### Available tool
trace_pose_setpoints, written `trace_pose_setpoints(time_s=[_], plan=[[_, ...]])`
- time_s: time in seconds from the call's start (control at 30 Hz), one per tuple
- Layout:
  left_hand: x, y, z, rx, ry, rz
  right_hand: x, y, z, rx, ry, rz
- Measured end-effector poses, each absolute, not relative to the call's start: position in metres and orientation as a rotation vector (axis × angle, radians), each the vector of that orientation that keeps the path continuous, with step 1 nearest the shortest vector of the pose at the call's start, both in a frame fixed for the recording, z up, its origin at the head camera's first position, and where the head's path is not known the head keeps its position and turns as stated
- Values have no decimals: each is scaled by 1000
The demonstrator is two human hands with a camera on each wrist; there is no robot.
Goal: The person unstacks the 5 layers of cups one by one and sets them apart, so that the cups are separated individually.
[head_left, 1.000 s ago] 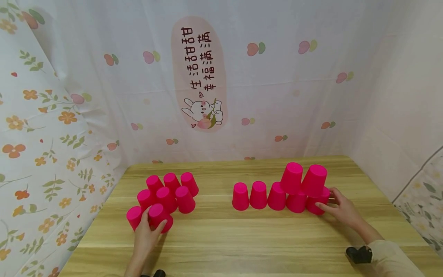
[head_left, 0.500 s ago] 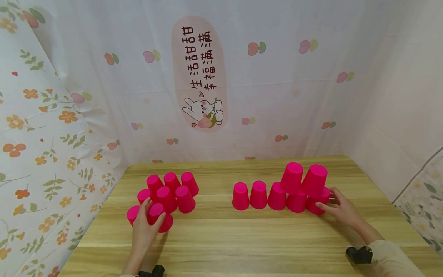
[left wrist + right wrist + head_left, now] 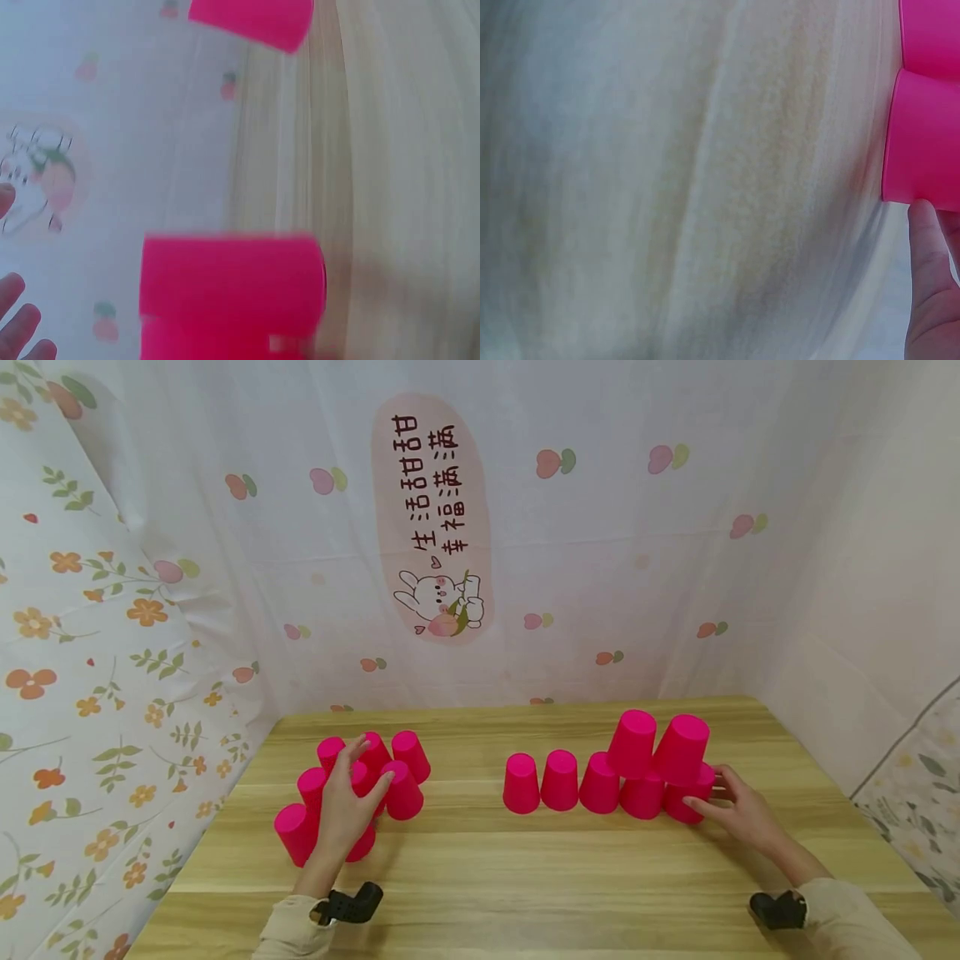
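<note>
Pink upside-down cups stand in two groups. My left hand is over the left group, thumb and fingers spread either side of a cup partly hidden by the hand. The near cup is mostly covered by that hand and wrist. In the left wrist view, fingertips show at the left edge, apart from a blurred cup. My right hand has extended fingertips against the rightmost bottom cup of the right group. Its thumb tip meets that cup's side in the right wrist view.
The right group is a row of several cups, with two upper cups bridging its right end. Other left cups stand close together. The wooden table ends at a patterned curtain behind.
My left hand has come off the near cup and moved forward and right, over the middle of the left group. The right hand and the right cups stay put.
</note>
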State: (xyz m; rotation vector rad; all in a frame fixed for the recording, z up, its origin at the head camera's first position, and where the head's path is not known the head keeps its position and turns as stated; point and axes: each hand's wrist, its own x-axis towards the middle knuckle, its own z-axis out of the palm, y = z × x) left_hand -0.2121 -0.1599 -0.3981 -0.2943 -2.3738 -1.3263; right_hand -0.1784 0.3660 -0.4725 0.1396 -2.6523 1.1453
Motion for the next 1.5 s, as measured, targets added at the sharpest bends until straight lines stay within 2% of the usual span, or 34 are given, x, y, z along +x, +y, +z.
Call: trace_pose_setpoints(time_s=[0.4,0.7,1.0,1.23,1.5], plan=[[-243,-52,-394,-579,-2279,-1494,-181,368,-470,166,-2661,1165],[-239,19,-373,-799,-2250,-1573,-180,367,-473,163,-2663,1148],[-234,80,-356,-1043,-2357,-1331,-181,369,-469,182,-2655,1159],[-234,112,-356,-1072,-2448,-1200,-180,369,-470,181,-2646,1166],[-237,135,-369,-949,-2590,-1251,-179,369,-471,169,-2661,1165]])
